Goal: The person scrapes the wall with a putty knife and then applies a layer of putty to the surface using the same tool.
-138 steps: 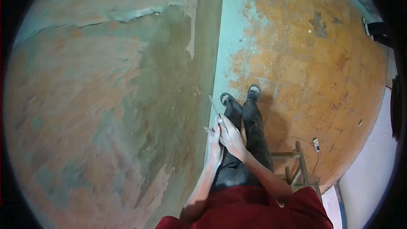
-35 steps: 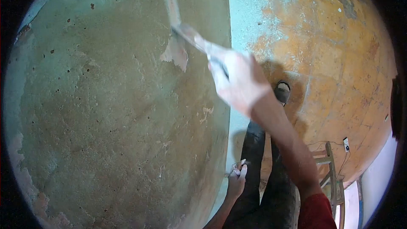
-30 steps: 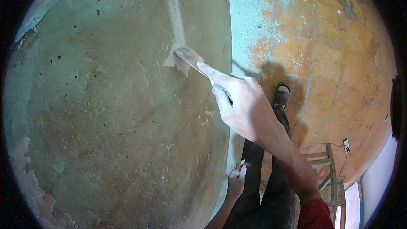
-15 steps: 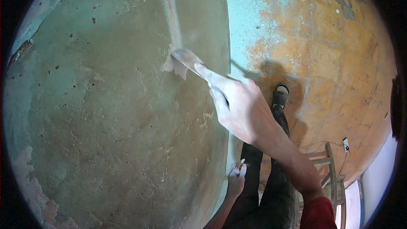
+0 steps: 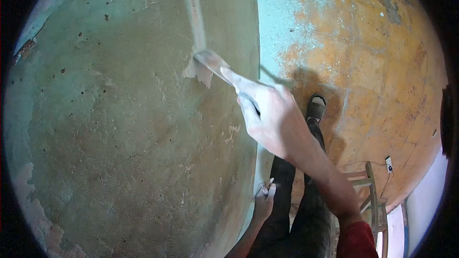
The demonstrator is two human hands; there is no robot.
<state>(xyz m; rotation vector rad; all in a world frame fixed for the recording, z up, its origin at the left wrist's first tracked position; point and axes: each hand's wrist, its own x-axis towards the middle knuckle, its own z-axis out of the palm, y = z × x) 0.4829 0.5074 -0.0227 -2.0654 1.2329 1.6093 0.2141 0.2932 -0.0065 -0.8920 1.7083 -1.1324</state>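
Observation:
My right hand (image 5: 270,117), dusted white, is closed around a putty knife (image 5: 210,60). The blade's tip meets the wall (image 5: 119,129) at the lower end of a pale vertical strip (image 5: 195,16). Just below the blade is a ragged pale patch (image 5: 203,74). Lower down, beside my thigh, my left hand (image 5: 264,204) has whitened fingers closed around something small. What it is I cannot make out.
The worn orange floor (image 5: 373,67) has white splatter along the wall's foot. My sandalled foot (image 5: 316,107) stands on it. At lower right are a wooden frame with rungs (image 5: 370,186) and a power strip (image 5: 388,164) with a cable.
The putty knife and my right hand have shifted very slightly upward. My left hand has moved slightly left beside my thigh.

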